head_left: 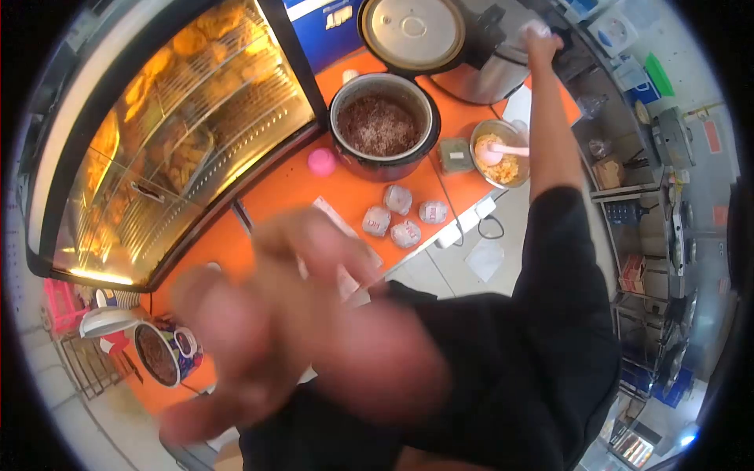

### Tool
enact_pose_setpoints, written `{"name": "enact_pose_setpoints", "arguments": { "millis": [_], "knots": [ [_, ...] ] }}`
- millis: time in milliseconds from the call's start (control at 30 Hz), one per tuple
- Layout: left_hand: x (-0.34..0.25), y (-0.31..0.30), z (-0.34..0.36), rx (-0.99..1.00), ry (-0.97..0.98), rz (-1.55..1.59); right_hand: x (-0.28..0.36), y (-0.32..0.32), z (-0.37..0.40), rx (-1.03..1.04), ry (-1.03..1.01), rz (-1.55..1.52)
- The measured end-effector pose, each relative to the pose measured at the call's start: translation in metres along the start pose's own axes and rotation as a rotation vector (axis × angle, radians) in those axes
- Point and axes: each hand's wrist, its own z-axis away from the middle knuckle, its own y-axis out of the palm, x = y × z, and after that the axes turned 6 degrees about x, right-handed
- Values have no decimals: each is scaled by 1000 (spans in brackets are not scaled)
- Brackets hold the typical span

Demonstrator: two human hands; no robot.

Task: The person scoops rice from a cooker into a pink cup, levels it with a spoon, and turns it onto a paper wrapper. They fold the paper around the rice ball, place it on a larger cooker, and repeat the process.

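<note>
My left grip (271,314) is large and blurred in the left-centre of the frame, and its fingers stand apart. My right grip (540,41) is at the upper right, near the steel cooker (487,77); it is small, so I cannot tell if it is closed on something. Four wrapped packs (406,233) lie on the orange bench (292,182) in the centre, below the open pot (381,129) of dark grains. To the right of this pot, a metal bowl (477,149) contains yellowish food and a pink spoon (509,150).
</note>
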Motion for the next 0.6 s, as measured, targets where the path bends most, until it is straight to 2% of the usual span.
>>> {"name": "enact_pose_setpoints", "arguments": {
  "millis": [100,133,167,200,267,300,333,367,400,433,467,500,533,567,600],
  "knots": [
    [25,-23,58,-247,-381,-329,-35,23,-61,291,49,559],
    [34,-32,90,-319,-538,-356,-69,42,-96,365,-71,660],
    [42,-37,120,-387,-693,-382,8,20,-31,210,-145,596],
    [50,-39,149,-465,-833,-384,-3,29,-37,226,-135,609],
    [71,-43,202,-566,-1082,-377,-27,58,-57,-86,-57,677],
    [84,-43,218,-476,-1215,-431,48,30,4,-131,74,670],
    [101,-40,230,-373,-1344,-478,42,21,24,-128,83,690],
    [122,-40,247,-276,-1359,-522,37,12,48,-204,-38,575],
    [146,-41,260,-176,-1364,-569,32,0,89,-184,-221,408],
    [172,-43,267,-1,-1335,-698,27,-16,145,-79,-348,250],
    [197,-43,272,175,-1290,-827,15,-32,208,142,-378,153],
    [218,-38,276,188,-1282,-820,-7,-46,274,488,-381,136],
    [239,-31,278,343,-1301,-953,-32,-56,334,905,-422,161],
    [254,-23,280,503,-1308,-1089,-52,-62,388,1258,-489,195],
    [262,-15,281,527,-1286,-1085,-38,-73,434,1415,-337,569]
  ]
}}
